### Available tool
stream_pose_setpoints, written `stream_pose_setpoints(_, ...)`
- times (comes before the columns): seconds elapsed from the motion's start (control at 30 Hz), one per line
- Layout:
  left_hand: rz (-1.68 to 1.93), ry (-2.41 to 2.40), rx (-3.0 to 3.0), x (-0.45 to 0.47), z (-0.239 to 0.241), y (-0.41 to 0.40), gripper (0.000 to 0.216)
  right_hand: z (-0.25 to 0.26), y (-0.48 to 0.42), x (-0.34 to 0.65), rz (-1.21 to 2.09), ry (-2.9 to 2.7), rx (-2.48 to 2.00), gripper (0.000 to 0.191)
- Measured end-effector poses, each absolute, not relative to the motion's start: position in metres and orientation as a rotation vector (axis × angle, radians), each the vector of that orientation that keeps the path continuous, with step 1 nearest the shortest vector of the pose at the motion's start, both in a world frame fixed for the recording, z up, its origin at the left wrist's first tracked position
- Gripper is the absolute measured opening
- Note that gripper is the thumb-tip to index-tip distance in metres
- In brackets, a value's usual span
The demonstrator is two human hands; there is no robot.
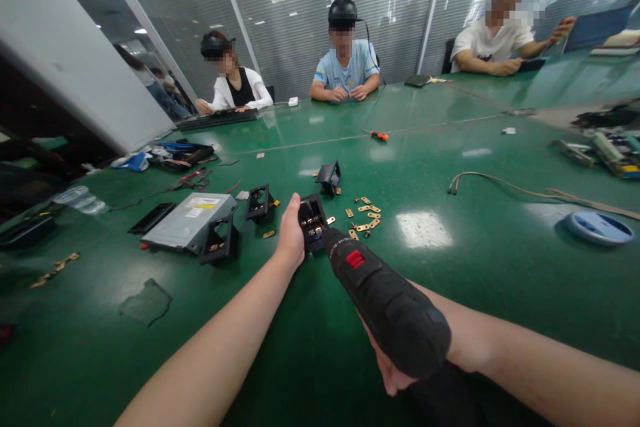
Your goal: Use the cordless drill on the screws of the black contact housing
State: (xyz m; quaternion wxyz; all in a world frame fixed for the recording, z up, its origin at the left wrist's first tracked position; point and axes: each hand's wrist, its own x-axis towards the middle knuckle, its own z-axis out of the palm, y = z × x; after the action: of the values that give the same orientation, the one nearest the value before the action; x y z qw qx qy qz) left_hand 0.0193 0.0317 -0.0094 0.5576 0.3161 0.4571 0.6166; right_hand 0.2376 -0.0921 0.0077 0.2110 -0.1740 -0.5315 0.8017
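My left hand [291, 235] grips a small black plastic socket housing [311, 219] with brass contacts inside, holding it upright on the green table [450, 267]. My right hand [395, 373] is wrapped round the handle of a black electric screwdriver [385, 300] with a red mark. Its tip points into the housing. Most of my right hand's fingers are hidden behind the tool.
Loose brass tabs [364, 217] lie just right of the housing. More black housings [259, 203] and a grey metal drive box [189, 220] sit to the left. A cable [500, 181] and a blue round lid [598, 227] lie at right. Three people sit at the far side.
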Motion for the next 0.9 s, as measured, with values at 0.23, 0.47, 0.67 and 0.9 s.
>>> stream_pose_setpoints(0.23,1.452,1.095,0.744,0.0191,-0.0092,0.0317,0.056,0.0114,-0.0939,0.2371,2.245,-1.474,-0.463,0.049)
stream_pose_setpoints(0.47,1.453,1.086,0.755,0.0186,-0.0098,0.0321,0.057,0.0120,-0.0922,0.2384,2.225,-1.483,-0.479,0.053)
stream_pose_setpoints(0.67,1.444,1.098,0.732,0.0206,-0.0059,0.0305,0.056,0.0140,-0.0926,0.2408,2.200,-1.471,-0.498,0.048)
stream_pose_setpoints(0.9,1.455,1.089,0.746,0.0196,-0.0094,0.0322,0.055,0.0149,-0.0924,0.2409,2.213,-1.472,-0.543,0.051)
